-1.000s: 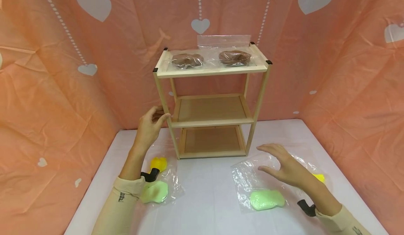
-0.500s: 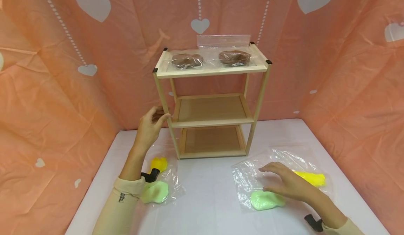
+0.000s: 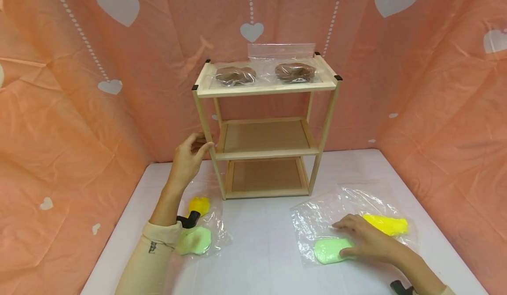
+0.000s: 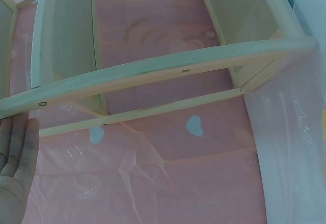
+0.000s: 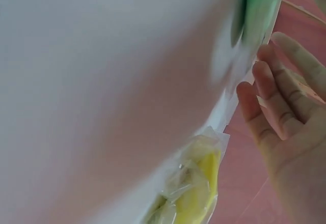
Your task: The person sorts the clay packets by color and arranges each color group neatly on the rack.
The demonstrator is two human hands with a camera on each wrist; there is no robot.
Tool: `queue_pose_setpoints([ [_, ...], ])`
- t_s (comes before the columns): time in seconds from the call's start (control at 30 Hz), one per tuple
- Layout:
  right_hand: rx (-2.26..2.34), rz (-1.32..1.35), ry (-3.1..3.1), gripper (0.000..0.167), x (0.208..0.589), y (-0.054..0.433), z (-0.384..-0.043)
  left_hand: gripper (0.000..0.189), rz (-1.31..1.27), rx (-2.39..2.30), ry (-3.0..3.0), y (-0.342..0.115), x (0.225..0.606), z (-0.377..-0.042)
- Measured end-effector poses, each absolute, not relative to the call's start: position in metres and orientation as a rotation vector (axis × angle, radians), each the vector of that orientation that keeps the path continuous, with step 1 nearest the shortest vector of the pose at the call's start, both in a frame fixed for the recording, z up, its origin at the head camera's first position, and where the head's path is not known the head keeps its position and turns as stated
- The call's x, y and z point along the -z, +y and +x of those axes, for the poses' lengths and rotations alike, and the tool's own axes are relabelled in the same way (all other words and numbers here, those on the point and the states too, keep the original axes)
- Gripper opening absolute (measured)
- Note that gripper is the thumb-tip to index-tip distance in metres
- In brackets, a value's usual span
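Observation:
A three-tier wooden shelf (image 3: 266, 155) stands upright on the table. My left hand (image 3: 186, 163) holds its front left post (image 3: 203, 114), thumb in front and fingers behind; in the left wrist view straight fingers (image 4: 18, 147) lie against the wood. My right hand (image 3: 368, 240) hovers, fingers spread and loosely bent, over a clear plastic bag (image 3: 305, 220). Its thumb overlaps a pale green slab (image 3: 328, 251); whether they touch I cannot tell. Beside that hand lies a yellow strip (image 3: 390, 225), wrapped in clear plastic in the right wrist view.
Two brown ring-shaped pieces (image 3: 235, 75) in clear bags lie on the shelf's top tier. Under my left forearm are a small yellow piece (image 3: 199, 205) and another green slab (image 3: 198, 241) in clear plastic. Orange cloth with white hearts (image 3: 251, 31) surrounds the table.
My right hand has come down and nearer to me, toward the green slab, uncovering the yellow strip. The left hand keeps its place on the post.

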State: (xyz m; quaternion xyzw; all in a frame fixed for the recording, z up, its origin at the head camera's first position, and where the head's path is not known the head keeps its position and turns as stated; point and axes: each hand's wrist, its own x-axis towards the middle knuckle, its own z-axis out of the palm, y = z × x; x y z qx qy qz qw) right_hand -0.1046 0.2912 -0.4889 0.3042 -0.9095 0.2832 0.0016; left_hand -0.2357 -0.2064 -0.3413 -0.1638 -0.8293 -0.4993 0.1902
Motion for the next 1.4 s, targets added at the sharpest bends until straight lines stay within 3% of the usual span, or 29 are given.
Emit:
queue_pose_setpoints([
  [0.43, -0.805, 0.944, -2.994, 0.071, 0.491, 0.292, -0.099, 0.034, -0.461, 1.407, -2.331, -0.206, 0.341, -0.235],
  [0.97, -0.752, 0.886, -3.088, 0.046, 0.488, 0.287, -0.096, 0.034, -0.468, 1.389, -2.329, -0.208, 0.344, -0.236],
  [1.4, -0.696, 0.916, -3.052, 0.048, 0.487, 0.280, -0.096, 0.033, -0.464, 1.389, -2.324, -0.206, 0.342, -0.236],
])
